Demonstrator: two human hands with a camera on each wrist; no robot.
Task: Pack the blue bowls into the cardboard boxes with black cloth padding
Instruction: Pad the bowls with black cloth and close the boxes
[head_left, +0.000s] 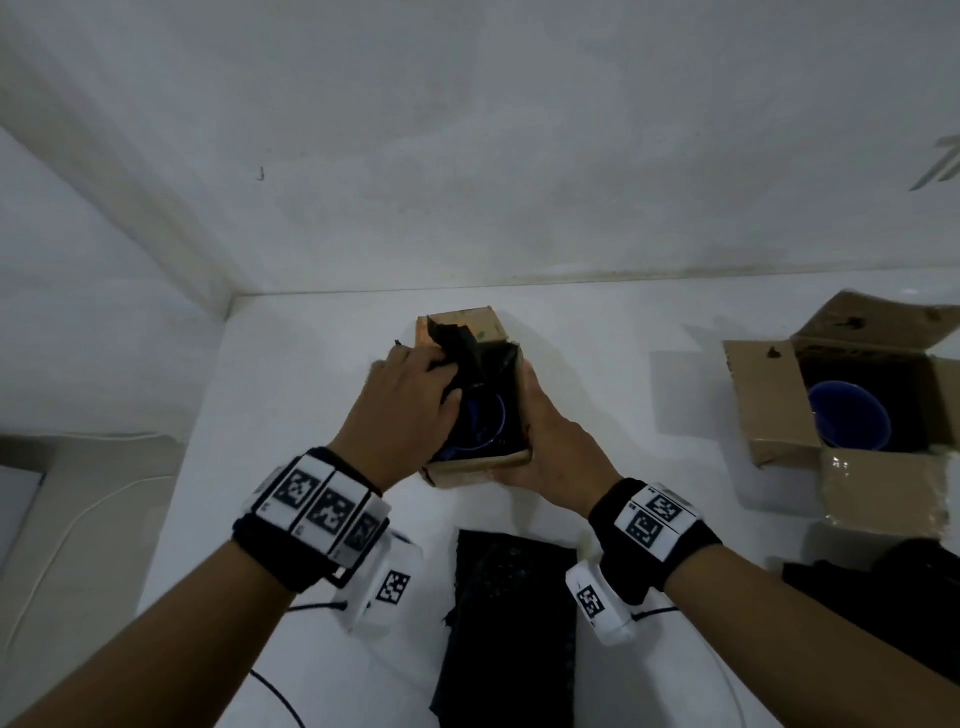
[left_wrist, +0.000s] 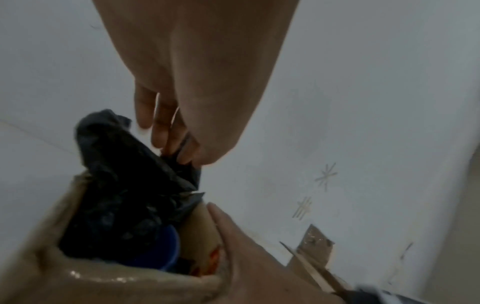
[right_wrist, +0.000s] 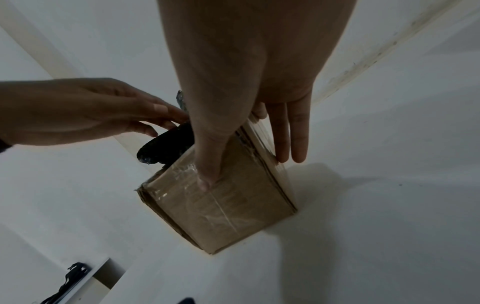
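A small cardboard box (head_left: 480, 465) stands mid-table with a blue bowl (head_left: 485, 423) inside. Black cloth (head_left: 467, 348) sticks up out of its far side. My left hand (head_left: 447, 376) pinches that cloth above the bowl; the left wrist view shows the fingertips (left_wrist: 182, 153) on a fold of the cloth (left_wrist: 124, 185), over the bowl (left_wrist: 162, 252). My right hand (head_left: 530, 415) steadies the box at its near right corner. In the right wrist view its thumb (right_wrist: 207, 176) presses the taped face of the box (right_wrist: 233, 216), and straight fingers (right_wrist: 291, 139) lie along the side.
A larger open cardboard box (head_left: 769, 400) at the right holds a second blue bowl (head_left: 847, 415) on dark padding. One black cloth (head_left: 509, 623) lies flat between my forearms and another (head_left: 883, 597) lies at the right. White walls close the table's far and left sides.
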